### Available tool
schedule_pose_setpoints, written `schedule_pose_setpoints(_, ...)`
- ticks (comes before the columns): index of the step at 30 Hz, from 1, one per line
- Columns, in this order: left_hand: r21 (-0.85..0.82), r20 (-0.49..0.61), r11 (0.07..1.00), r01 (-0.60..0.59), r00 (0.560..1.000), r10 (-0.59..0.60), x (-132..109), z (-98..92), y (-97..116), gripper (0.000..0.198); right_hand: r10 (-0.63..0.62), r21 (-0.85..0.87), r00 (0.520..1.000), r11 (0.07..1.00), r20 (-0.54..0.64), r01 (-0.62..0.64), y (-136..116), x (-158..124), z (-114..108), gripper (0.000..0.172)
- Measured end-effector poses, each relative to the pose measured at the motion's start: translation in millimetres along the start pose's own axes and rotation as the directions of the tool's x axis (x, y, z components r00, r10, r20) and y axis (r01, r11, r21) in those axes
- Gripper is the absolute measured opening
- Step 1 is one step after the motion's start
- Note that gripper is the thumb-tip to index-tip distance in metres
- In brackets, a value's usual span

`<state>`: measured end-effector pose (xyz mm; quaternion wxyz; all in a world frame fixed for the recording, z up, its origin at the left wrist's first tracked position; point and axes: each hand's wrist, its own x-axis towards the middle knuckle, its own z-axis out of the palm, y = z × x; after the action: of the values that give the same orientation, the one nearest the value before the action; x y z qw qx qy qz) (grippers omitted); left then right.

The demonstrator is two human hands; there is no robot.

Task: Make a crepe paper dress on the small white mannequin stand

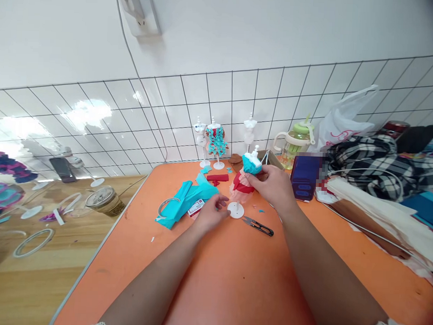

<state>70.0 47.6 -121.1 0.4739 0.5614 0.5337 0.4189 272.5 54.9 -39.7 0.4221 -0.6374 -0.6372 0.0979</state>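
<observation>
A small white mannequin (252, 155) on a round white base (235, 210) leans slightly, dressed in a turquoise top (251, 164) and a red and pale pink ruffled skirt (242, 187). My right hand (274, 183) pinches it at the waist, fingertips at the lower edge of the top. Beside the base, my left hand (213, 213) has loosely curled fingers with thumb and index apart; whether it touches the base I cannot tell. Black thread snips (259, 226) lie in front of the base. Turquoise fabric (181, 204), a ring (167, 207) and a printed label (196, 207) lie by my left hand.
Several mini mannequins, one in a turquoise and red dress (217, 141), stand at the back wall. A folded red strip (218, 177) lies before them. Rightward are a green-lidded bottle (298, 141), a phone (304, 177) and plaid cloth (365, 163). A cup (105, 201) stands on the wooden table.
</observation>
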Motion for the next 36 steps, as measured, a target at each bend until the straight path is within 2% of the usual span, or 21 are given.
schedule_pose_setpoints(4, 0.252, -0.020, 0.963, -0.099, 0.994, 0.108, 1.2, 12.3, -20.7, 0.032, -0.050, 0.006, 0.999, 0.999, -0.007, 0.050, -5.3, -4.8, 9.3, 0.034)
schedule_pose_setpoints(7, 0.381, -0.052, 0.918, -0.113, 0.988, 0.143, 7.2, 19.2, -33.2, 0.024, -0.076, 0.028, 0.997, 0.997, 0.000, 0.076, -8.2, -8.8, 16.7, 0.032)
schedule_pose_setpoints(14, 0.498, -0.040, 0.860, -0.116, 0.987, 0.156, 17.6, 28.0, -47.4, 0.016, -0.104, 0.066, 0.995, 0.992, 0.012, 0.103, -12.5, -17.5, 28.7, 0.028)
schedule_pose_setpoints(17, 0.520, -0.041, 0.846, -0.116, 0.986, 0.161, 15.1, 24.3, -50.3, 0.018, -0.111, 0.087, 0.994, 0.990, 0.009, 0.110, -14.5, -19.7, 27.9, 0.033)
schedule_pose_setpoints(21, 0.533, -0.037, 0.837, -0.123, 0.985, 0.168, 11.9, 11.7, -52.3, 0.021, -0.119, 0.137, 0.993, 0.984, 0.006, 0.117, -17.0, -15.6, 13.1, 0.048)
schedule_pose_setpoints(25, 0.513, -0.022, 0.847, -0.143, 0.984, 0.179, 12.4, -1.1, -51.0, 0.015, -0.078, 0.151, 0.996, 0.985, -0.030, 0.082, -4.3, -11.2, -1.9, 0.042)
schedule_pose_setpoints(27, 0.488, -0.007, 0.857, -0.164, 0.982, 0.191, 13.7, -4.1, -48.7, 0.008, -0.081, 0.084, 0.996, 0.993, 0.042, 0.077, 11.7, -17.9, -1.0, 0.035)
schedule_pose_setpoints(28, 0.472, 0.002, 0.864, -0.176, 0.980, 0.199, 14.7, -4.6, -47.2, 0.004, -0.088, 0.030, 0.987, 0.996, 0.133, 0.085, 21.5, -24.4, 1.8, 0.031)
schedule_pose_setpoints(30, 0.432, 0.019, 0.879, -0.201, 0.977, 0.215, 17.6, -3.6, -43.7, 0.005, -0.117, -0.079, 0.938, 0.985, 0.326, 0.150, 42.2, -41.9, 10.3, 0.026)
schedule_pose_setpoints(32, 0.386, 0.033, 0.896, -0.219, 0.974, 0.224, 21.8, -0.6, -40.1, 0.010, -0.141, -0.112, 0.886, 0.971, 0.442, 0.211, 60.7, -60.0, 19.5, 0.025)
schedule_pose_setpoints(36, 0.319, 0.037, 0.925, -0.206, 0.978, 0.205, 32.2, 8.5, -35.1, 0.018, -0.196, -0.145, 0.786, 0.930, 0.587, 0.339, 80.9, -76.8, 32.2, 0.018)
